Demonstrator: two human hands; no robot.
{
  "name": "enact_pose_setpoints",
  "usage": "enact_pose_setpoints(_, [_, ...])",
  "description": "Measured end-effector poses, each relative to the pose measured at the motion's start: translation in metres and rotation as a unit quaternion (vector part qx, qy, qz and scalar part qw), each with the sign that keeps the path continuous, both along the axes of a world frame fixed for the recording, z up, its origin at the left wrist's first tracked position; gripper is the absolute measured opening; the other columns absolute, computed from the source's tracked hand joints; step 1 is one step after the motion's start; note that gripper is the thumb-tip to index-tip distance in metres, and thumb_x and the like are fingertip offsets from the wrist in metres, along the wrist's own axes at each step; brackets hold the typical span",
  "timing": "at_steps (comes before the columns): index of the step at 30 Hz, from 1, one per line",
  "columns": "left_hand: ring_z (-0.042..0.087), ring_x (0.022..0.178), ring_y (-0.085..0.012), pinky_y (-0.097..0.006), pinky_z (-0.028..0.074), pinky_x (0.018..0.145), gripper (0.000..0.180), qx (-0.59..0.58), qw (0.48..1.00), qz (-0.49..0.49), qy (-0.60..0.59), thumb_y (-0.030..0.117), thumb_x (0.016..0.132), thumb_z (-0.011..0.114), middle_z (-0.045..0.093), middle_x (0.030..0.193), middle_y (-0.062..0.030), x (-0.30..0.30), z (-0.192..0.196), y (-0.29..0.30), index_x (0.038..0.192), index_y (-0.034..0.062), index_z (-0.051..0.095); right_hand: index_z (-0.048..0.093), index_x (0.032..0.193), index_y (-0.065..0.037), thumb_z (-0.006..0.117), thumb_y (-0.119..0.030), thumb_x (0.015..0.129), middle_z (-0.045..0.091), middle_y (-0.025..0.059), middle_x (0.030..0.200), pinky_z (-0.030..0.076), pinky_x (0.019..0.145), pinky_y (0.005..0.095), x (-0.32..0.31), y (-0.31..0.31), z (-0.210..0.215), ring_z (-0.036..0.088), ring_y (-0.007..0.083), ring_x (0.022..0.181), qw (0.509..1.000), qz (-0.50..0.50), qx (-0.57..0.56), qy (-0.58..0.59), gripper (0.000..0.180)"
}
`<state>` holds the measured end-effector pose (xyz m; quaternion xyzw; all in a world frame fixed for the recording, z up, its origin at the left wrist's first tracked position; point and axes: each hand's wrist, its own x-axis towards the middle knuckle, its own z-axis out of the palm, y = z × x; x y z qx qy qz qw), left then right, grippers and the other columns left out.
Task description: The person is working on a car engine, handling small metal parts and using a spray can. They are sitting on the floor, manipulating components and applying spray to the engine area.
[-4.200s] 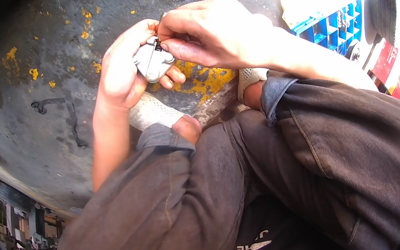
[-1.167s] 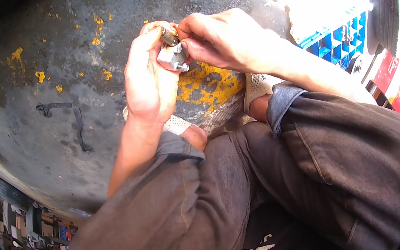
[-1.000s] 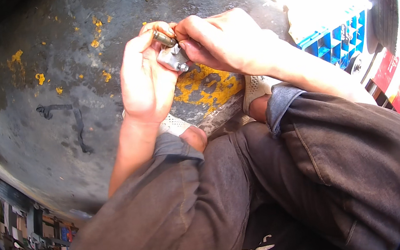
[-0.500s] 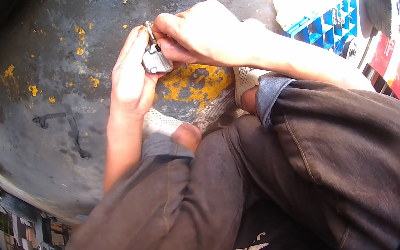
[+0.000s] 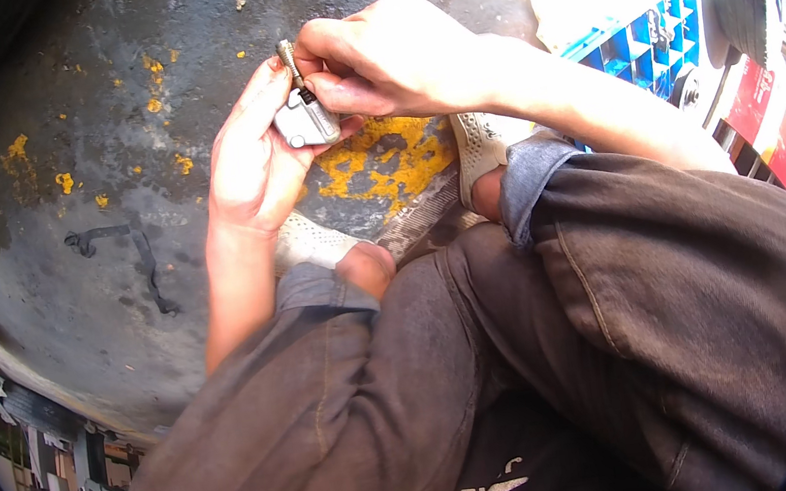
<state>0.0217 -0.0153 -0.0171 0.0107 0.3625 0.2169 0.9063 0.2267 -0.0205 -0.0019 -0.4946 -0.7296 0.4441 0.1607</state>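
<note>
Grey concrete floor (image 5: 119, 272) with yellow paint patches (image 5: 381, 153), blue crate (image 5: 644, 39) beyond.

Your left hand (image 5: 253, 160) turned from cupping under small grey metal part (image 5: 305, 123) to standing upright beside it, palm against part. Part rose with both hands, up and away from yellow paint patch (image 5: 381, 153) on concrete floor (image 5: 87, 186). Thin threaded pin (image 5: 289, 57) came to stick up above part, between your left fingertips and right hand (image 5: 383, 58). Your right hand shifted from covering part from above to pinching at its top by pin. View drifted slightly.
</note>
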Motion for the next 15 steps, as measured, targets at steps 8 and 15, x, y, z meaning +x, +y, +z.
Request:
enact_pose_setpoints(8, [0.065,0.11,-0.0264,-0.047,0.06,0.089,0.034,0.014,0.999,-0.03,0.029,0.019,0.106,0.039,0.061,0.122,-0.0149,0.004,0.008,-0.001,0.129,-0.0024,0.05,0.056,0.099,-0.008,0.058,-0.03,0.096,0.067,0.0138,0.078,0.053,0.061,0.0446,0.012,-0.005,-0.01,0.067,0.037,0.069,0.991,0.069,0.112,0.005,0.023])
enact_pose_setpoints(15, [0.067,0.098,-0.03,-0.043,0.061,0.078,0.035,0.025,1.0,-0.011,-0.008,0.021,0.105,0.038,0.064,0.112,-0.0176,0.002,0.001,-0.001,0.127,-0.0036,0.05,0.057,0.098,-0.007,0.06,-0.028,0.093,0.066,0.0146,0.075,0.053,0.062,0.0451,0.008,0.004,0.003,0.067,0.037,0.07,0.996,0.067,0.051,0.03,0.022])
